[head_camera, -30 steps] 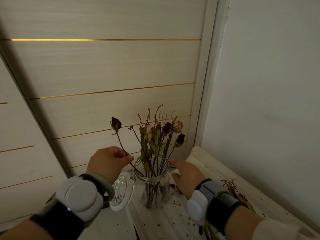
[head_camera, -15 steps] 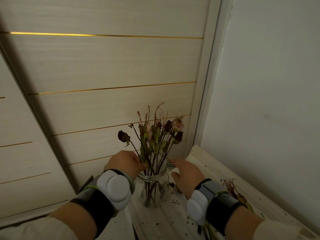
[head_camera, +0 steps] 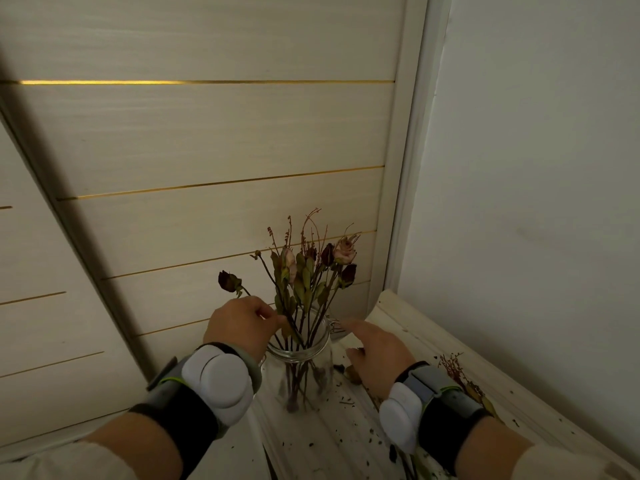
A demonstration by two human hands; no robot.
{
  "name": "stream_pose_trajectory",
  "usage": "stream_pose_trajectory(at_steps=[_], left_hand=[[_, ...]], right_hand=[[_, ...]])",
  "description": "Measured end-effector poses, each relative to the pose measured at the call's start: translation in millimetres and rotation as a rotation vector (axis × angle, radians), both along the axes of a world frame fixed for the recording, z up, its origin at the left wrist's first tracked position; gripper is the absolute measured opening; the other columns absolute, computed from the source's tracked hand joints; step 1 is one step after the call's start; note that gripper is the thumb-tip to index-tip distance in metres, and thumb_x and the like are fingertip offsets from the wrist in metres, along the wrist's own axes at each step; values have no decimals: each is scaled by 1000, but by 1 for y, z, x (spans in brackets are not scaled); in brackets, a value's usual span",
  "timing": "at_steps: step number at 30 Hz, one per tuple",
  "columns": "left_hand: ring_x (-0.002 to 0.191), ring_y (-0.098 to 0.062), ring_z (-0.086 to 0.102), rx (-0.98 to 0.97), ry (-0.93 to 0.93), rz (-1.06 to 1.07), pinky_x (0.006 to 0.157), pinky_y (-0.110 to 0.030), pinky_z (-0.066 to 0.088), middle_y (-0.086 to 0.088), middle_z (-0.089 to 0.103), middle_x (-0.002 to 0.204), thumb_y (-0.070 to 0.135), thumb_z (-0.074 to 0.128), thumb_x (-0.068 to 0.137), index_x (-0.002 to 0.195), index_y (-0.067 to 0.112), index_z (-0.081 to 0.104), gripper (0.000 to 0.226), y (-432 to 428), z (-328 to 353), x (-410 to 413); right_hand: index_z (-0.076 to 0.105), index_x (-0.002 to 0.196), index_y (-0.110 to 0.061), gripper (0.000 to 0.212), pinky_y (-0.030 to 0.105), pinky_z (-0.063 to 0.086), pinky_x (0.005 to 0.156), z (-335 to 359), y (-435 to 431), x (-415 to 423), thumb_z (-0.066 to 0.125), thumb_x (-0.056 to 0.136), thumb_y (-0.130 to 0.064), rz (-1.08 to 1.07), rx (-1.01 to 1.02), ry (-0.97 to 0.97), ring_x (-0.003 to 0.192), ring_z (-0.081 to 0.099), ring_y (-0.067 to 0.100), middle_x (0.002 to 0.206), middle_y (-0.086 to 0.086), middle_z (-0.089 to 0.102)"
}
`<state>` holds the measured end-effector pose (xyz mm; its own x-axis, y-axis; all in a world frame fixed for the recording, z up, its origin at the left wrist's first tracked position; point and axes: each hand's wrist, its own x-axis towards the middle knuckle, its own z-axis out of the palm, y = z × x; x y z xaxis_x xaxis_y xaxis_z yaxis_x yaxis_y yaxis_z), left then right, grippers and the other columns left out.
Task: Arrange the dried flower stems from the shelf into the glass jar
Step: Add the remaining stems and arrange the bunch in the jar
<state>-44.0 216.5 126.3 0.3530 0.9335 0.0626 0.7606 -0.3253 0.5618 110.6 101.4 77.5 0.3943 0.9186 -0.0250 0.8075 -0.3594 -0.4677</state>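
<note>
My left hand pinches a dark-budded dried rose stem at the mouth of the glass jar; my right hand is open, fingers extended, just beside it.

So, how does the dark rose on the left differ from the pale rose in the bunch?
The dark rose is deep red and small; the pale rose is pinkish and fuller. The dark rose leans out left, its stem pinched by the left hand; the pale rose stands in the glass jar, untouched. Both are dried.
</note>
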Motion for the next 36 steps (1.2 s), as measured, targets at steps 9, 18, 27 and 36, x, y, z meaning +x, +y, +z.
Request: stream_pose_trajectory(at_steps=[9, 18, 27, 36], left_hand=[[75, -11, 53, 167, -104, -155, 72, -22, 39, 9, 56, 75, 38, 54, 90, 80, 24, 63, 19, -58, 30, 23], [85, -13, 57, 26, -5, -320, 75, -23, 41, 3, 66, 90, 32, 54, 91, 93, 21, 69, 18, -133, -7, 48], [94, -20, 60, -210, 212, -396, 81, -29, 50, 1, 67, 107, 31, 56, 91, 97, 20, 68, 17, -171, -55, 58], [84, -21, 56, -244, 365, -371, 68, -25, 43, 2, 57, 87, 29, 58, 89, 91, 19, 65, 12, -191, -101, 70]], right_hand=[[28, 146, -24, 47, 17, 24, 108, 24, -46, 21, 38, 100, -27, -128, 31, 53, 136, 36, 15, 151, -3, 34], [38, 141, -22, 44, 23, 31, 107, 18, -127, 49, 42, 98, -27, -275, 4, 80, 131, 43, 19, 146, 1, 43], [48, 134, -19, 39, 30, 38, 102, -6, -173, 55, 45, 96, -29, -341, -82, 22, 124, 50, 24, 138, 3, 53], [60, 118, -18, 29, 25, 44, 85, -44, -198, 64, 51, 90, -22, -463, -207, 74, 111, 57, 25, 123, 4, 62]])
